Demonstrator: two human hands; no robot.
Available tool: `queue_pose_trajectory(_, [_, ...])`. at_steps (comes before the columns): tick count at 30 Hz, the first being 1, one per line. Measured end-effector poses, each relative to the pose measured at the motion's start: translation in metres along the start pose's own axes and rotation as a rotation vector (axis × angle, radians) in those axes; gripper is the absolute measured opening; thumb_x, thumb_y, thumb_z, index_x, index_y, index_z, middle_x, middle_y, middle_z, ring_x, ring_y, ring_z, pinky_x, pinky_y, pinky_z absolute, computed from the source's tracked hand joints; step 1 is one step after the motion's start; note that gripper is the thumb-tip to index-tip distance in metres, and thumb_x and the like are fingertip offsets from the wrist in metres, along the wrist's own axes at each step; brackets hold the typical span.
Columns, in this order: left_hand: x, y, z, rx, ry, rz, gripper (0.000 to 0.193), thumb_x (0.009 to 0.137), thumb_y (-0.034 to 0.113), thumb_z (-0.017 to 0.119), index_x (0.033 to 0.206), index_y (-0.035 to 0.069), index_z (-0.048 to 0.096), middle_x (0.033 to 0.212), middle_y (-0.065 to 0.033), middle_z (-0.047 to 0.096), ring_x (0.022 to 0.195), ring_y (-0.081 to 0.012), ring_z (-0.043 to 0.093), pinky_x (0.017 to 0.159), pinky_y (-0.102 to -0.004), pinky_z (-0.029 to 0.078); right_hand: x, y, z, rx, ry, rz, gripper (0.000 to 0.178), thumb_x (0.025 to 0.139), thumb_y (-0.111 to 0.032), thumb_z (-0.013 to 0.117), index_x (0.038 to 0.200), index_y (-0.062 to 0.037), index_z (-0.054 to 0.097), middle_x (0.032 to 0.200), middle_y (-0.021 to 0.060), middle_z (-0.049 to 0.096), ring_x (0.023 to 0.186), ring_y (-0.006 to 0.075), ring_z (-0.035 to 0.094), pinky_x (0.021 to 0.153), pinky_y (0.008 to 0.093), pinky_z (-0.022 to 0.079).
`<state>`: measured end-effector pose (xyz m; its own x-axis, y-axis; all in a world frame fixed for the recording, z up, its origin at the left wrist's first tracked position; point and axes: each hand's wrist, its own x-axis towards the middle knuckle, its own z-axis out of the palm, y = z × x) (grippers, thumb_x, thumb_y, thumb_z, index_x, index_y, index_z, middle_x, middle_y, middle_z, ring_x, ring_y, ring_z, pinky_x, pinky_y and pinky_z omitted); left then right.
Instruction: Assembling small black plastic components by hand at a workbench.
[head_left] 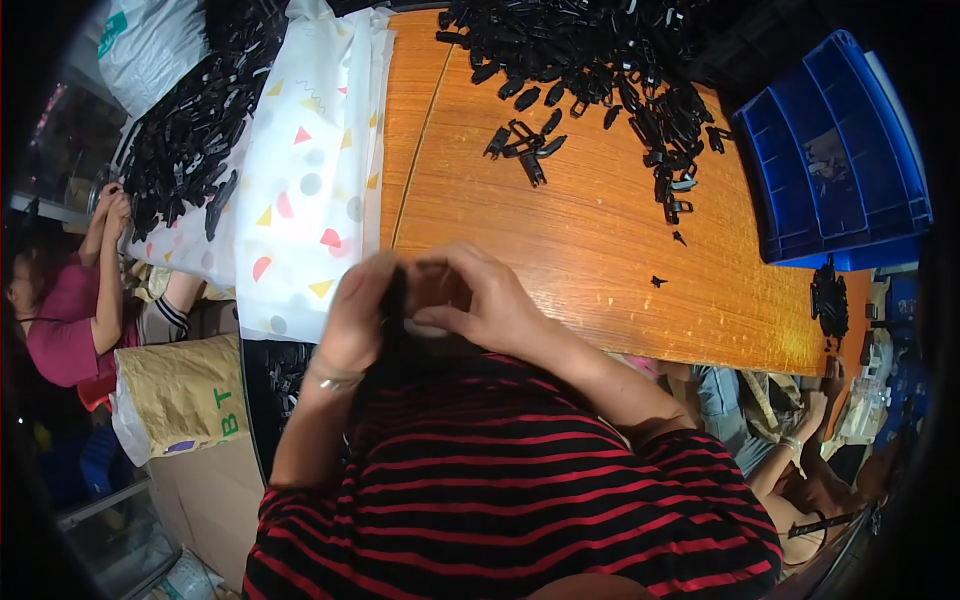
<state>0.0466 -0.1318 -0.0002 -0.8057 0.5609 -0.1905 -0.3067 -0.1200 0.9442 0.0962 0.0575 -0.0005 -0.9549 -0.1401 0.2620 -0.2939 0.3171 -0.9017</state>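
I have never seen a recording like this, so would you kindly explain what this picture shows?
There is no machine here: a person works with bare hands. A wide fisheye camera on their head looks down, so straight edges bend near the rim.

The left hand and right hand are close together in front of the striped shirt. A dark item shows between them, too blurred to identify; it seems to be held.

On the wooden table lie many small black parts, a patterned sheet and a blue crate. Other people appear at far left and lower right.
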Motion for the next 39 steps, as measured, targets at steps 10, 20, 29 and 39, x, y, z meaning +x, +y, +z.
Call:
queue_pose_trajectory(10, [-0.119, 0.025, -0.08, 1.208, -0.074, -0.093, 0.012, 0.085, 0.012, 0.066, 0.092, 0.002, 0.07, 0.078, -0.0079, 0.067, 0.068, -0.0138, 0.061, 0.065, -0.0264, 0.047, 0.062, 0.063, -0.104, -0.862, 0.215, -0.005, 0.019, 0.083, -0.01, 0.066, 0.101, -0.003, 0.066, 0.096, 0.0137, 0.06, 0.079, 0.0327, 0.064, 0.067, 0.0406, 0.053])
queue_pose_trajectory(20, [0.109, 0.041, 0.016, 0.942, 0.065, 0.398, 0.022, 0.091, 0.017, 0.063, 0.103, -0.001, 0.063, 0.084, -0.01, 0.064, 0.075, -0.0169, 0.061, 0.07, -0.0289, 0.05, 0.096, 0.065, -0.111, -1.076, -0.146, 0.073, 0.018, 0.078, -0.006, 0.063, 0.095, -0.0018, 0.066, 0.094, 0.0185, 0.059, 0.084, 0.0362, 0.063, 0.075, 0.0427, 0.051])
queue_pose_trajectory(29, [0.194, 0.011, 0.056, 1.517, 0.048, 0.46, 0.021, 0.081, 0.018, 0.069, 0.094, 0.002, 0.067, 0.105, -0.0177, 0.063, 0.094, -0.0335, 0.062, 0.081, -0.0402, 0.05, 0.094, 0.06, -0.124, -1.113, -0.211, 0.116, 0.021, 0.081, -0.02, 0.063, 0.091, -0.0027, 0.066, 0.097, 0.0215, 0.063, 0.085, 0.0368, 0.065, 0.075, 0.043, 0.052])
queue_pose_trajectory(39, [0.167, -0.007, 0.053, 0.387, 0.103, 0.281, 0.03, 0.076, 0.008, 0.074, 0.099, -0.001, 0.056, 0.079, -0.007, 0.063, 0.07, -0.0141, 0.062, 0.063, -0.0282, 0.052, 0.066, 0.06, -0.121, -0.28, 0.234, 0.149, 0.039, 0.079, 0.004, 0.056, 0.118, -0.001, 0.055, 0.083, 0.0039, 0.055, 0.07, 0.0118, 0.058, 0.063, 0.0255, 0.05])
